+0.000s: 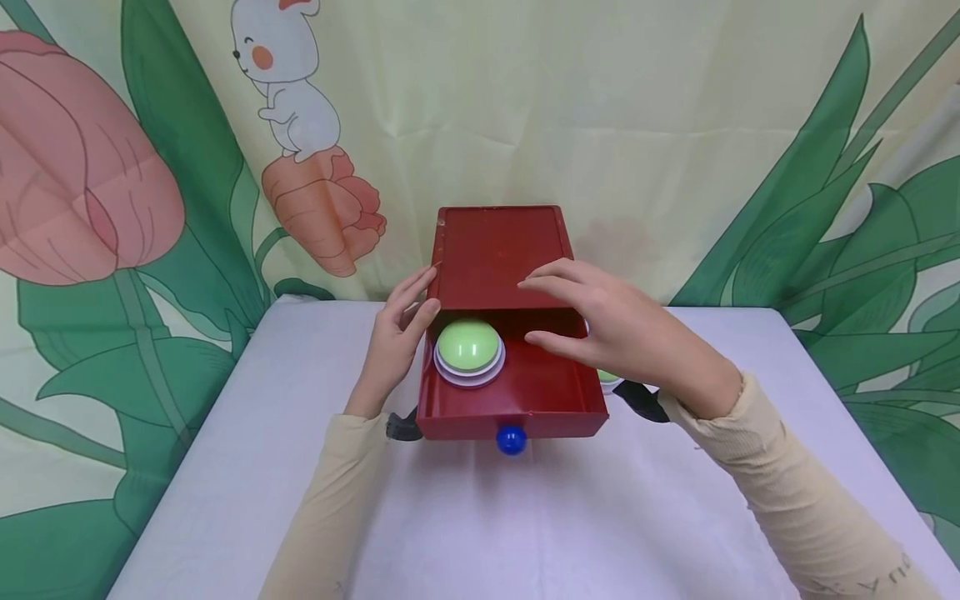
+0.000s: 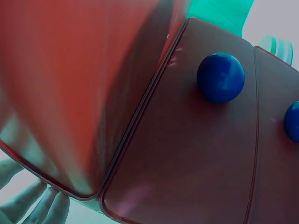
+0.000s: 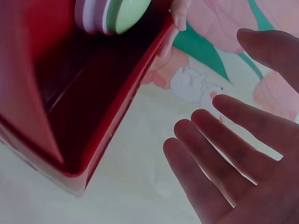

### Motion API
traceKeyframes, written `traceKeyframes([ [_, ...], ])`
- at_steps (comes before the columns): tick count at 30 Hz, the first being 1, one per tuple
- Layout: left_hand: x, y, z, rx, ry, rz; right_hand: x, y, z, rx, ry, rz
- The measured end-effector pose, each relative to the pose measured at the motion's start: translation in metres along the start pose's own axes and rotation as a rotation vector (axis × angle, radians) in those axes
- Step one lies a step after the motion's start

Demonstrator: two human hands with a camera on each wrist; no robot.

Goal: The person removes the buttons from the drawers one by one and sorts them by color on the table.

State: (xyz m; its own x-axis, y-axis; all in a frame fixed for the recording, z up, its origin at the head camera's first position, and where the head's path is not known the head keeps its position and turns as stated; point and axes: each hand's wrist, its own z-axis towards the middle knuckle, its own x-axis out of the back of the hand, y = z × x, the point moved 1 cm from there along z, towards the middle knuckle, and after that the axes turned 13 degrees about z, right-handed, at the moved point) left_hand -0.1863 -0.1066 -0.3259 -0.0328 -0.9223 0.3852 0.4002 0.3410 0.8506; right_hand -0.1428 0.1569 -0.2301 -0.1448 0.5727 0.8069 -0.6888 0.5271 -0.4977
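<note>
A red box [image 1: 498, 258] stands near the table's back edge, its drawer [image 1: 555, 396] pulled out toward me. Inside the drawer, on the left, sits a round push button [image 1: 468, 347] with a light green dome and a white base. My left hand [image 1: 388, 340] rests along the box's left side, fingers extended and touching it. Above the drawer's right part hovers my right hand [image 1: 607, 312], thumb and fingers spread; nothing is between them, as the right hand [image 3: 252, 154] in the right wrist view also shows.
A blue knob [image 1: 512, 440] sticks out of the drawer front. Two more blue knobs show on closed red panels [image 2: 177, 135] in the left wrist view. Right of the box, a second green-and-white button [image 1: 608, 380] is partly hidden by my right wrist. A printed cloth hangs behind the white table [image 1: 465, 525].
</note>
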Motion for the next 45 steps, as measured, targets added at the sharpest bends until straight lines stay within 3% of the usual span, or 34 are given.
traceKeyframes([
  [13,0.001,0.000,0.000,-0.005,0.001,0.003,-0.007,-0.010,0.024,0.015,-0.167,0.004],
  [21,0.001,-0.001,-0.001,0.001,-0.005,0.011,-0.018,-0.012,0.037,0.024,-0.211,0.023],
  [37,0.001,0.001,-0.001,0.005,-0.013,0.021,-0.041,-0.008,0.041,0.006,-0.333,0.027],
  [45,0.002,0.001,-0.001,0.001,-0.016,0.013,-0.051,-0.003,0.045,-0.046,-0.419,0.003],
])
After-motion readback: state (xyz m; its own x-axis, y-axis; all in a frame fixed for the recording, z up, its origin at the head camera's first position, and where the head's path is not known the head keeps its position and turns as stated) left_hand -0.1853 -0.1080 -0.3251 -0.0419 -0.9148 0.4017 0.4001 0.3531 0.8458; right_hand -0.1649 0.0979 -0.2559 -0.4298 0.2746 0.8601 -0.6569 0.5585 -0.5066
